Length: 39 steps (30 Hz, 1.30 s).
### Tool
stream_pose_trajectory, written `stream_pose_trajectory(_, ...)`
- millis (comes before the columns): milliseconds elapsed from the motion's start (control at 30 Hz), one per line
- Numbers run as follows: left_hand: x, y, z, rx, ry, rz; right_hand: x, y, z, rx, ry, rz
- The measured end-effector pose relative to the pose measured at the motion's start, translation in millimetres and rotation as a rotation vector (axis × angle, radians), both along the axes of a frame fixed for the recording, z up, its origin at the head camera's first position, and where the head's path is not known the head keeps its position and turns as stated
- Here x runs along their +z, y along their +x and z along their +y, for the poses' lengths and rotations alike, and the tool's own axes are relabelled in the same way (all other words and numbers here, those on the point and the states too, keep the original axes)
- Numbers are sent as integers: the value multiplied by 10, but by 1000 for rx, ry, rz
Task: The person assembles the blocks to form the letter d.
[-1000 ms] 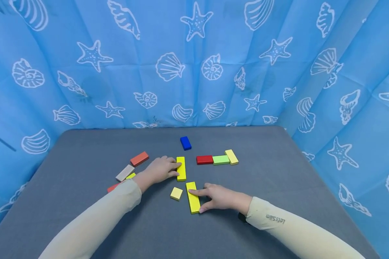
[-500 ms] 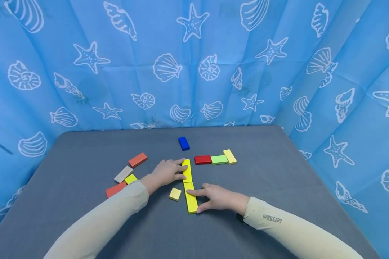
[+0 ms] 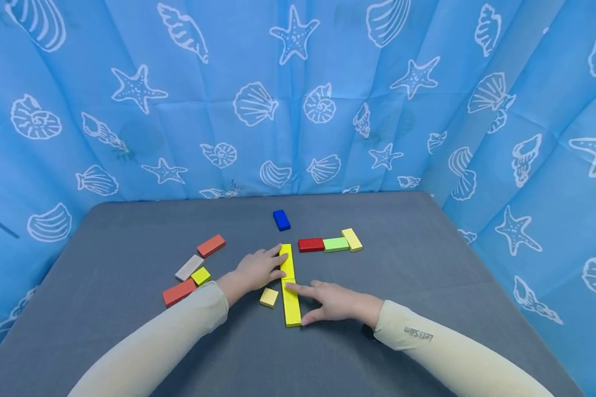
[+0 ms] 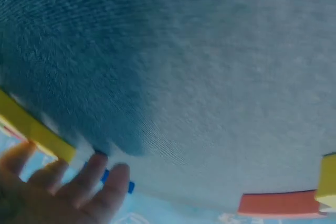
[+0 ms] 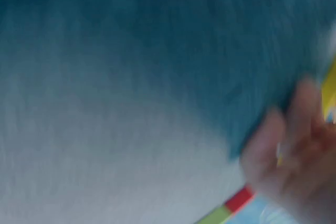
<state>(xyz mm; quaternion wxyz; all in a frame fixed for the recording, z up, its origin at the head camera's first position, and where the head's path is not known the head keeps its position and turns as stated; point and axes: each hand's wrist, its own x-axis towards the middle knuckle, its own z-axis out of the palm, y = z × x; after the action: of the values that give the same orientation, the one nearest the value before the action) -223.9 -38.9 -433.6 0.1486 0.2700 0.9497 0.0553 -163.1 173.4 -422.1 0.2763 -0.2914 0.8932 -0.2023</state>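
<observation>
Two long yellow blocks lie end to end in a line on the grey table. My left hand [image 3: 255, 269] touches the left side and top of the far yellow block [image 3: 289, 266] with its extended fingers. In the left wrist view its fingers [image 4: 84, 179] are spread beside that block. My right hand [image 3: 335, 302] rests its straight index finger on the near yellow block [image 3: 292, 310], with the thumb at its lower right corner. Just left of this pair sits a small pale yellow block [image 3: 269, 297]. The right wrist view is blurred.
A red block [image 3: 310, 245], a green block [image 3: 335, 245] and a pale yellow block [image 3: 352, 240] form a row at right. Farther back lies a blue block [image 3: 281, 220]. Left are orange-red blocks [image 3: 211, 246], a beige block [image 3: 190, 267] and a short yellow block [image 3: 201, 276].
The left hand has slid the far yellow block right and toward me, against the end of the near one. The near block has turned slightly, straightening the line.
</observation>
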Motion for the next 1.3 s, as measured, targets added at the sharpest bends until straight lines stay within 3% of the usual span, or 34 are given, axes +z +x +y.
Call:
stream_pose_trajectory(100, 52, 102, -38, -25, 13, 55, 38, -92, 157, -32, -86, -103)
stream_pose_trajectory(167, 92, 223, -64, -51, 44, 126, 56, -152, 281, -58, -121, -124)
stream_pose_trajectory(333, 80, 553, -166, -145, 82, 225, 48, -252, 482, -117, -105, -75)
stream_pose_trajectory(433, 9, 640, -236, -153, 54, 245, 26, -271, 515, -131, -101, -61)
stream_pose_trajectory(600, -48, 605, -387, -127, 60, 272, 25, -265, 507, -148, -96, -56)
stream_pose_trajectory(800, -22, 458, -587, -29, 14, 255, 12, -260, 522, -175, -96, -59)
stream_pose_trajectory(933, 43, 420, -662, 12, 12, 230, 7, -260, 539, -172, -103, -55)
stream_pose_trajectory(1033, 108, 432, -594, 10, -5, 218, 10, -274, 557, -151, -114, -56)
stream_pose_trajectory(1167, 170, 463, -339, -21, 25, 177, 47, -336, 600, -140, -155, -60)
stream_pose_trajectory(1300, 175, 470, -94, -57, 63, 78, 90, -471, 635, -162, -168, 38)
